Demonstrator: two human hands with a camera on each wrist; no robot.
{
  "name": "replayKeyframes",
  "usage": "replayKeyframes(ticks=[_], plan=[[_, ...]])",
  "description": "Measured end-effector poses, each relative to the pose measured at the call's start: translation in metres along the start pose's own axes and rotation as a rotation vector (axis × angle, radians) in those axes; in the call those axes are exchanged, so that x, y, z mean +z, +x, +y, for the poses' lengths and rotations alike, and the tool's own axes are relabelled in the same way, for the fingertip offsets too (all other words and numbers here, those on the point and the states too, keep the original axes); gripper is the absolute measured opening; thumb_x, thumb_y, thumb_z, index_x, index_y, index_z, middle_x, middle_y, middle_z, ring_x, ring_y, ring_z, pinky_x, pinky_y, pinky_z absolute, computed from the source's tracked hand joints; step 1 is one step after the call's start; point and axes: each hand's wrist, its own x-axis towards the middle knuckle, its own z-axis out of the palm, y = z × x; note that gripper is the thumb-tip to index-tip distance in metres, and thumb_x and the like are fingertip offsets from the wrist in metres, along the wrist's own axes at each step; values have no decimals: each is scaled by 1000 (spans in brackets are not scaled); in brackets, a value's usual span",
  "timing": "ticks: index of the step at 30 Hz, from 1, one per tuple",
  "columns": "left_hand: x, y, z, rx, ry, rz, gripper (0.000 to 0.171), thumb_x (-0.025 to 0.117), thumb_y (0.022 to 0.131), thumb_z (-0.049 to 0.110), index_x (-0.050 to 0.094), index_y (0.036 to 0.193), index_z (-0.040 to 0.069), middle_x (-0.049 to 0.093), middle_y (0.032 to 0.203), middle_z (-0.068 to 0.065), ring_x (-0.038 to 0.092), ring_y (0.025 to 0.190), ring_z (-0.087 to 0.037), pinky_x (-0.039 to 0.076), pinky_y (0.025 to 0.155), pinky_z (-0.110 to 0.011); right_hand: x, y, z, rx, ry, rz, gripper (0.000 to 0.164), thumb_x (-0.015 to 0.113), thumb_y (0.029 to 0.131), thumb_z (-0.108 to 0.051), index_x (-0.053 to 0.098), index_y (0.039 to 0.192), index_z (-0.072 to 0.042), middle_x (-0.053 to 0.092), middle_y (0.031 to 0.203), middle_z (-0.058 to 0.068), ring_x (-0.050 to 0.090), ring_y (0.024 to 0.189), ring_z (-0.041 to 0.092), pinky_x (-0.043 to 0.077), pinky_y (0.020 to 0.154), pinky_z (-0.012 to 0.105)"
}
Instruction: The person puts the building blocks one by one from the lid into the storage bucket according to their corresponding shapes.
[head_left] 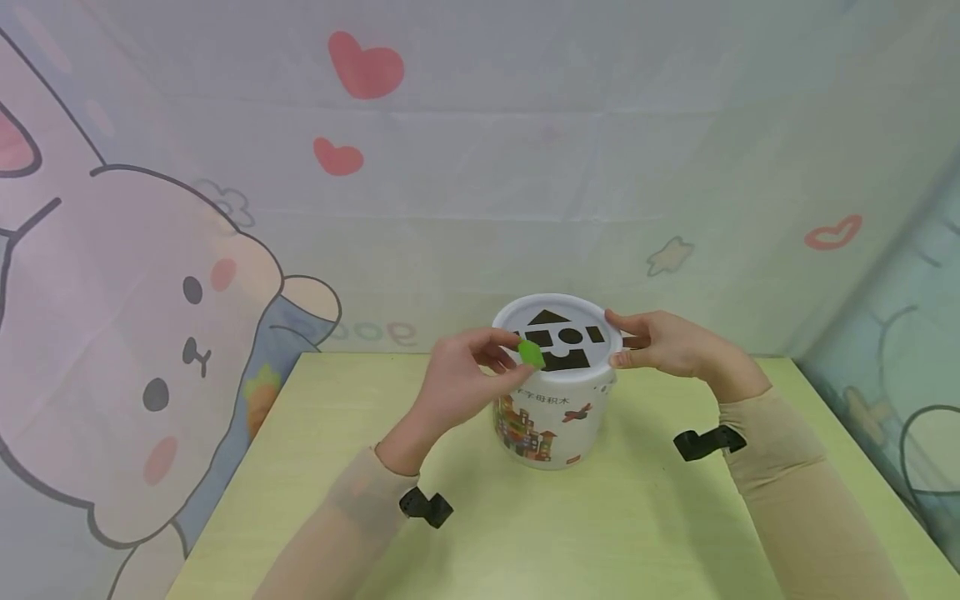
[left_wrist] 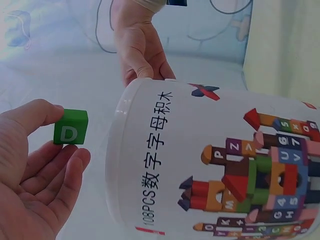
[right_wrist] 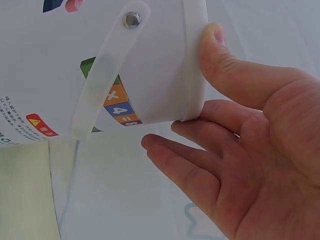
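Observation:
A small green letter block [head_left: 531, 353] is pinched between the thumb and index finger of my left hand [head_left: 468, 377], above the near left edge of the bucket's lid. The left wrist view shows a white D on the face of the block [left_wrist: 70, 127]. The white bucket [head_left: 551, 421] stands upright, its white lid [head_left: 517, 313] pierced by dark shaped holes: a triangle, a circle, rectangles and others. My right hand [head_left: 675, 346] holds the lid's right rim between thumb and fingers. In the right wrist view, the last two fingers [right_wrist: 187, 175] stand off the bucket wall.
The bucket stands on a pale yellow-green table [head_left: 360, 417]. Behind it hangs a cloth backdrop [head_left: 487, 167] printed with hearts and a large rabbit. A white strap handle [right_wrist: 102, 75] is riveted to the bucket's side, near my right hand.

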Motion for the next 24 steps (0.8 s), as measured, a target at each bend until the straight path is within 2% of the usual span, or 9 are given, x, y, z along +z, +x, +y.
replayKeyframes(ticks=[7, 17, 24], plan=[[14, 16, 6, -14, -27, -5, 26, 90, 87, 13, 81, 110, 4, 79, 90, -2, 73, 77, -15, 61, 69, -33, 0, 0, 0, -17, -1, -7, 87, 76, 102, -28, 27, 165, 6, 27, 171, 23, 46, 145, 48, 41, 114, 63], [23, 36, 10, -39, 49, -21, 26, 89, 89, 18, 81, 111, 6, 78, 89, 0, 72, 77, -13, 60, 70, -31, -1, -1, -2, -15, -6, -2, 86, 77, 102, -28, 29, 165, 7, 27, 171, 23, 45, 146, 49, 42, 113, 63], [29, 51, 14, -27, 95, -38, 26, 89, 91, 21, 80, 111, 7, 76, 89, 1, 70, 77, -12, 58, 68, -28, 0, 0, 0, 1, -3, -6, 88, 78, 101, -30, 28, 166, 4, 28, 171, 22, 45, 146, 48, 41, 114, 63]])
